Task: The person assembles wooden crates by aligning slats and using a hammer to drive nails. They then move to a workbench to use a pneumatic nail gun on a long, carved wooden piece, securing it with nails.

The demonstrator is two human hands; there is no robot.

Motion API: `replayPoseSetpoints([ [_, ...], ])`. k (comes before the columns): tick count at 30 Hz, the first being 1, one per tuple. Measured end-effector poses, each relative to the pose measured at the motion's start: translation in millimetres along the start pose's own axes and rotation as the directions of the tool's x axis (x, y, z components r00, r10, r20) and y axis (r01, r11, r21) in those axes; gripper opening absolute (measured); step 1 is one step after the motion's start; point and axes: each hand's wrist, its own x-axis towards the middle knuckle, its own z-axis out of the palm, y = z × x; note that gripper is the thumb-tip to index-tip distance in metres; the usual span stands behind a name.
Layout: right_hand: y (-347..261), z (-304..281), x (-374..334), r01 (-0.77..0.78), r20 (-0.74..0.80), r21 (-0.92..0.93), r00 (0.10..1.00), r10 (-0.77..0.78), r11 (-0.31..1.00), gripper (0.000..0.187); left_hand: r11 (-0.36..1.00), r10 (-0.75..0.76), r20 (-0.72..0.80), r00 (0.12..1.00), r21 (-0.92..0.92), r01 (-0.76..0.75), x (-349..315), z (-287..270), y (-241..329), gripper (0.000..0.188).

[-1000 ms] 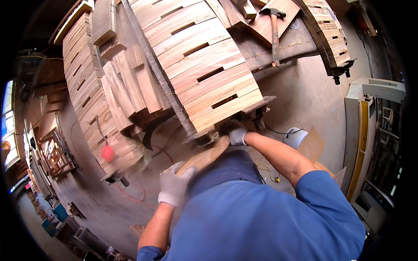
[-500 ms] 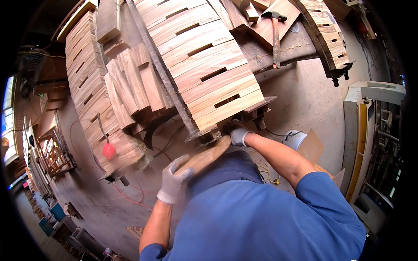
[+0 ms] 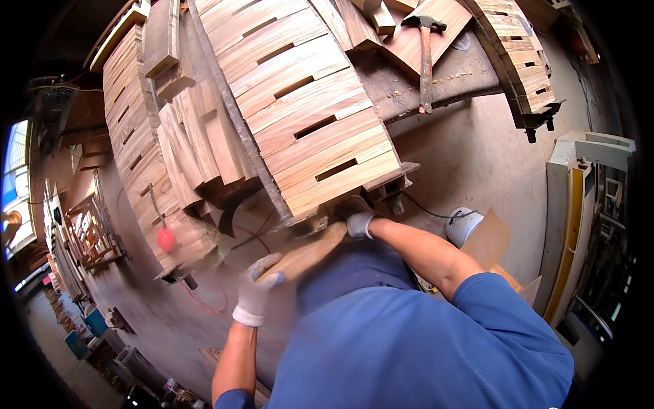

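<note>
Between frames, the gloved left hand slid along the short tan wooden board, gripping its near end. The gloved right hand clasped the far end beneath the slatted wooden pallet panel, whose edge hid the fingertips.

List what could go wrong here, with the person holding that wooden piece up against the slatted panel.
1. The right hand sits at the lower edge of the slatted panel, beside a clamp; fingers could get pinched if the panel shifts.
2. The left hand grips only the far end of the wooden piece, so it may slip or twist.
3. The hammer lies near the bench edge and could be knocked off.
</note>
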Motion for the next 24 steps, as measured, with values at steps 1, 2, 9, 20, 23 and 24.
replayPoseSetpoints([
  [1,-1,0,-2,0.036,-0.095,0.043,0.995,-0.032,0.998,0.020,1.000,-0.002,-0.018,1.000,0.008,0.002,-2,1,0,0.056],
  [2,-9,-10,-6,0.071,-0.186,0.082,0.981,-0.055,0.994,0.019,1.000,-0.006,-0.032,0.999,0.012,0.006,-4,2,-1,0.056],
  [9,-14,-21,2,0.080,-0.013,0.157,0.997,-0.079,0.984,0.024,0.999,-0.004,-0.104,0.995,0.051,0.009,-13,18,15,0.053],
  [20,-47,-52,-16,-0.179,0.313,0.084,0.939,0.144,0.980,0.040,0.993,0.109,-0.059,0.992,-0.041,-0.112,-23,17,-4,0.053],
  [23,-6,17,-19,-0.230,0.329,-0.020,0.917,0.224,0.973,0.038,0.992,0.047,0.050,0.998,-0.121,-0.041,-30,18,-22,0.048],
  [24,-5,22,-26,-0.185,0.299,-0.060,0.934,0.195,0.981,0.038,0.997,0.039,0.060,0.997,-0.073,-0.035,-35,21,-25,0.047],
])
